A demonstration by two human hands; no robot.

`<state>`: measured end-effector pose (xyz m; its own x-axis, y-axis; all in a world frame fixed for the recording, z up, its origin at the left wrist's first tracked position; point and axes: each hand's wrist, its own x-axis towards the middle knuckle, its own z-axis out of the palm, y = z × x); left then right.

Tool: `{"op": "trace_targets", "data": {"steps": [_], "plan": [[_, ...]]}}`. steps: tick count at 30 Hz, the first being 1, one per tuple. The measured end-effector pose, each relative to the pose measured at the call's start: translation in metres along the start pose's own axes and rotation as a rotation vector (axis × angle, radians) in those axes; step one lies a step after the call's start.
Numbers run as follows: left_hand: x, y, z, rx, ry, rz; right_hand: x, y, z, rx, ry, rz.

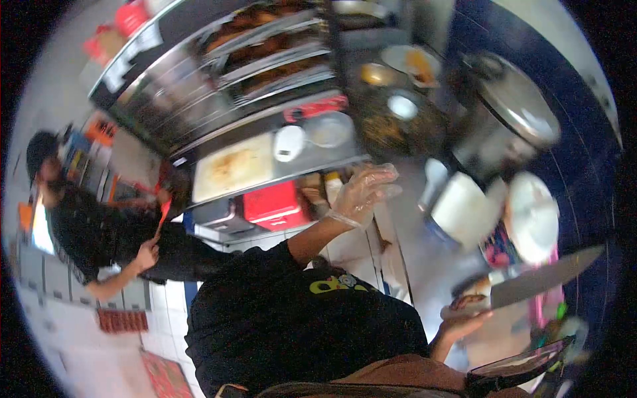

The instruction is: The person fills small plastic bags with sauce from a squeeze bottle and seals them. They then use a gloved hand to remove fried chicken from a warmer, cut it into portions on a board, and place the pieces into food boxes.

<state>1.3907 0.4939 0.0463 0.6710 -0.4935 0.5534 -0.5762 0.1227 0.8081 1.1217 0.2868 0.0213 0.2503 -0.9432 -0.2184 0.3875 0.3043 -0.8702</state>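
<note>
My left hand point(366, 192) wears a clear plastic glove and is raised beside the edge of the metal counter. Its fingers are stretched out and it holds nothing that I can see. My right hand point(466, 325) is at the lower right, its fingers closed at the handle end of a large kitchen knife point(547, 280). The broad blade points to the right, away from my body. Close to that hand the view is blurred, and the knife's handle is partly hidden.
Ahead is a metal counter with a stained cutting board point(233, 170) and a white container point(290, 142). Trays of browned food point(269, 43) fill a rack. On the right are a big metal pot point(507, 106) and white tubs point(466, 209). A co-worker point(99, 225) stands left, holding something red.
</note>
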Motion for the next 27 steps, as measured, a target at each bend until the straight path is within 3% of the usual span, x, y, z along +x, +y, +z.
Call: {"op": "trace_targets", "data": {"steps": [6, 8, 10, 13, 17, 19, 22, 27], "plan": [[0.01, -0.02, -0.171, 0.33, 0.419, -0.049, -0.045, 0.079, 0.129, -0.077, -0.363, 0.049], [0.032, 0.002, -0.219, 0.638, 0.461, -0.023, -0.052, 0.106, 0.168, -0.274, -0.584, -0.086], [0.057, 0.007, -0.253, 0.825, 0.493, 0.007, -0.057, 0.137, 0.208, -0.142, -0.647, 0.064], [0.108, 0.002, -0.304, 1.019, 0.502, 0.064, -0.064, 0.164, 0.259, -0.135, -0.884, 0.068], [0.197, 0.015, -0.325, 1.284, 0.491, 0.085, -0.048, 0.177, 0.318, -0.139, -1.121, -0.004], [0.244, 0.008, -0.337, 1.453, 0.492, 0.06, -0.035, 0.187, 0.343, -0.14, -1.07, 0.02], [0.31, 0.051, -0.321, 1.443, 0.412, -0.733, -0.023, 0.187, 0.386, -0.202, -1.012, -0.007], [0.358, -0.015, -0.34, 1.547, 0.522, -0.747, 0.016, 0.191, 0.435, -0.148, -1.126, 0.017]]}}
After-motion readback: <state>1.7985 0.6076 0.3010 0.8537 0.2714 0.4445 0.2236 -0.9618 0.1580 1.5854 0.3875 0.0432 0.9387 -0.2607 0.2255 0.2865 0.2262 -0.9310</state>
